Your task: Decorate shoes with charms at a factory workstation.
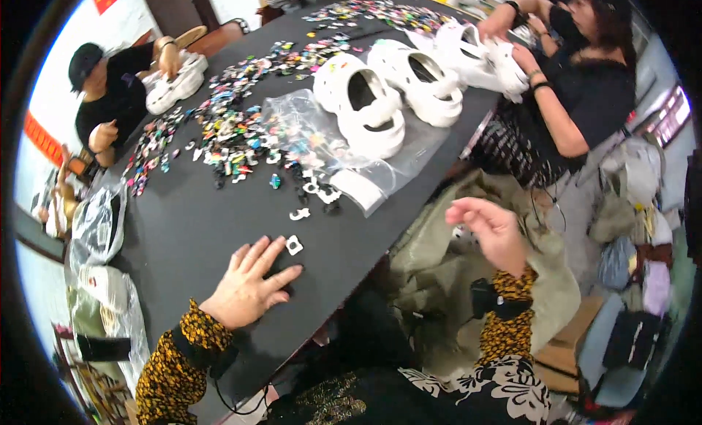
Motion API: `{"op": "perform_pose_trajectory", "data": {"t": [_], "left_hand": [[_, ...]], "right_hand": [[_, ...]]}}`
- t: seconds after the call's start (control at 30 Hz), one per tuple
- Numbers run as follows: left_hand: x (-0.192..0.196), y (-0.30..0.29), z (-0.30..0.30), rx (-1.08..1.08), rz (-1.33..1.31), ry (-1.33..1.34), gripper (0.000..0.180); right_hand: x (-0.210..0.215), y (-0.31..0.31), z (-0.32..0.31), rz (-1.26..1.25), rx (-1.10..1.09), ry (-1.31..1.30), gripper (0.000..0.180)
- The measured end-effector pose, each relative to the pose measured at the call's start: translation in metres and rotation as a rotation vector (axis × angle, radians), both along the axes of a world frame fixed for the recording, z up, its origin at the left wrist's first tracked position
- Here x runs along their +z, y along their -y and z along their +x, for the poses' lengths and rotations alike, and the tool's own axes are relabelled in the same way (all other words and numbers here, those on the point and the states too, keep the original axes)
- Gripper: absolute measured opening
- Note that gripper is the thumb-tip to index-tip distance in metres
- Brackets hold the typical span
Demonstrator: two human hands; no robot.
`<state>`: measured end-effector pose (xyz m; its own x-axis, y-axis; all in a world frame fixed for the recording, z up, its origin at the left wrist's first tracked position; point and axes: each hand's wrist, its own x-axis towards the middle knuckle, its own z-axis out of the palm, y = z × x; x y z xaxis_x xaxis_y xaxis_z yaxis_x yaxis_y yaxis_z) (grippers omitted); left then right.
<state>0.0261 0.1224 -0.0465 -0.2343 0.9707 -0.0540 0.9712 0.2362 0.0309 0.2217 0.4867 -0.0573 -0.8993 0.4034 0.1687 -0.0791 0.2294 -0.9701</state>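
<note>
My left hand (pixel 252 282) lies flat on the dark table (pixel 212 231) with its fingers spread. Just beyond its fingertips is a small white ring-shaped shoe charm (pixel 294 245); another white charm (pixel 300 214) lies a little farther off. Over a large olive-green sack (pixel 439 268) beside the table, my right hand (pixel 488 231) hangs in the air. Its fingers are loosely bent and slightly blurred, and nothing shows in them. A few small white pieces are partly visible in the sack under that hand.
A clear plastic bag (pixel 380 180) lies by white clogs (pixel 369 122). Many colourful charms (pixel 234 122) spread across the table. At far left a person (pixel 110 96) handles a white clog; another person (pixel 578 81) at right holds one too. Plastic-wrapped goods (pixel 106 286) stand left.
</note>
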Motion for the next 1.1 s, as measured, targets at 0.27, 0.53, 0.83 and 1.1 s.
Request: {"op": "perform_pose_trajectory", "data": {"t": [0.27, 0.53, 0.83, 1.1], "left_hand": [[-0.023, -0.017, -0.074, 0.222, 0.187, -0.142, 0.048], [0.006, -0.075, -0.015, -0.051, 0.143, -0.093, 0.045], [-0.009, -0.052, -0.058, 0.341, 0.09, -0.083, 0.038], [0.037, -0.021, 0.004, 0.262, 0.219, 0.074, 0.036]], "right_hand": [[-0.085, 0.079, 0.031, -0.209, 0.201, 0.162, 0.022], [-0.108, 0.031, 0.05, 0.125, -0.18, 0.157, 0.021], [-0.25, -0.091, 0.074, 0.817, -0.366, 0.694, 0.04], [-0.233, -0.069, 0.136, 0.769, -0.023, 1.097, 0.04]]}}
